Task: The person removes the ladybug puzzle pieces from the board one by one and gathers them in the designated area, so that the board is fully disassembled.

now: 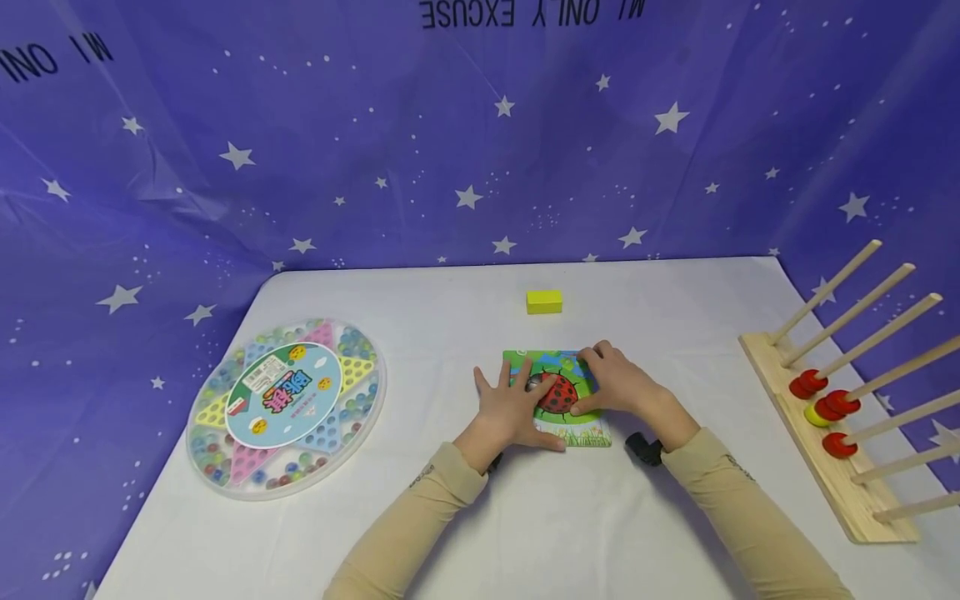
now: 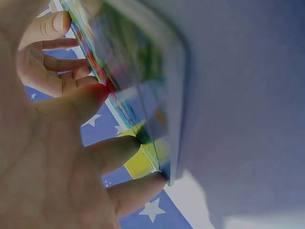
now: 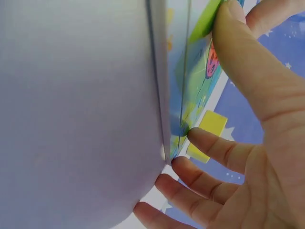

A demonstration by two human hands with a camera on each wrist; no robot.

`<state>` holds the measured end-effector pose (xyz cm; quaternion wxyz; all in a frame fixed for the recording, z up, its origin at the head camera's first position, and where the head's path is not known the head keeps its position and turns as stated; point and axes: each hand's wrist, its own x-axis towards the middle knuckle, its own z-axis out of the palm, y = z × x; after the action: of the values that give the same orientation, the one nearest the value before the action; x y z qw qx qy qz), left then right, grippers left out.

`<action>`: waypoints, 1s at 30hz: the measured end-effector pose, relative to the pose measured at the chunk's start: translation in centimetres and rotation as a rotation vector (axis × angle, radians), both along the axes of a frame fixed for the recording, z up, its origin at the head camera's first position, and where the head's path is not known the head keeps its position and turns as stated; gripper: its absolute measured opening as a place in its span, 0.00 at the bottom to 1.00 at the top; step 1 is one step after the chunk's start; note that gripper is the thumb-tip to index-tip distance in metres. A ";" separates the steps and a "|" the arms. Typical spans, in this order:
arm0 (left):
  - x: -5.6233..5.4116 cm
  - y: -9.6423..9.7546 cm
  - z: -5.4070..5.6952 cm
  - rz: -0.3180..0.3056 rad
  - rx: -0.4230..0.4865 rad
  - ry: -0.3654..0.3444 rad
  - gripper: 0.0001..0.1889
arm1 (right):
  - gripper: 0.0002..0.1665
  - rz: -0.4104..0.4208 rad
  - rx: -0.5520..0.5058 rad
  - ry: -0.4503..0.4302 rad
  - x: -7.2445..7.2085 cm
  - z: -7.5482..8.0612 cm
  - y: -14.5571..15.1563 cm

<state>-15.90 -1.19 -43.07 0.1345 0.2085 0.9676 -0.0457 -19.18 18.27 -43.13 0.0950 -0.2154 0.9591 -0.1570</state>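
Note:
A square ladybug picture puzzle lies on the white table, showing a red spotted ladybug on green with grass along its near edge. My left hand rests over its left part, fingers spread, with fingertips touching the picture in the left wrist view. At the upper right side, my right hand touches the puzzle with thumb and index finger. The right wrist view has the thumb on the picture and the index fingertip at the far edge; the other fingers lie past the corner. Part of the ladybug is hidden beneath the left fingers.
A yellow block lies behind the puzzle. To the left is a round marble board game in a clear case. A wooden peg rack with several red and yellow beads stands at the right. A starry purple cloth hangs behind the table.

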 end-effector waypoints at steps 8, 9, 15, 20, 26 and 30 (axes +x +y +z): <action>-0.1 -0.3 0.5 0.010 0.001 -0.022 0.52 | 0.53 0.013 -0.026 -0.002 -0.4 0.2 0.2; -0.1 -0.3 0.5 0.012 0.003 -0.026 0.53 | 0.53 0.012 -0.030 -0.003 -0.4 0.2 0.3; -0.3 -0.3 0.3 0.022 0.020 -0.048 0.53 | 0.51 -0.004 -0.029 0.000 -0.8 0.2 0.4; -0.3 -0.2 0.1 0.025 0.029 -0.054 0.53 | 0.51 -0.015 -0.039 -0.029 -1.0 0.2 0.3; -0.2 -0.2 -0.1 0.030 0.044 -0.056 0.53 | 0.50 0.018 -0.118 -0.022 -1.1 0.1 0.9; 0.0 -0.3 -0.1 0.037 0.056 -0.053 0.53 | 0.46 0.011 -0.145 -0.050 -1.2 0.2 1.1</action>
<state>-15.87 -1.48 -43.16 0.1551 0.1954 0.9683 -0.0107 -20.38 19.37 -42.90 0.1037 -0.2230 0.9414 -0.2310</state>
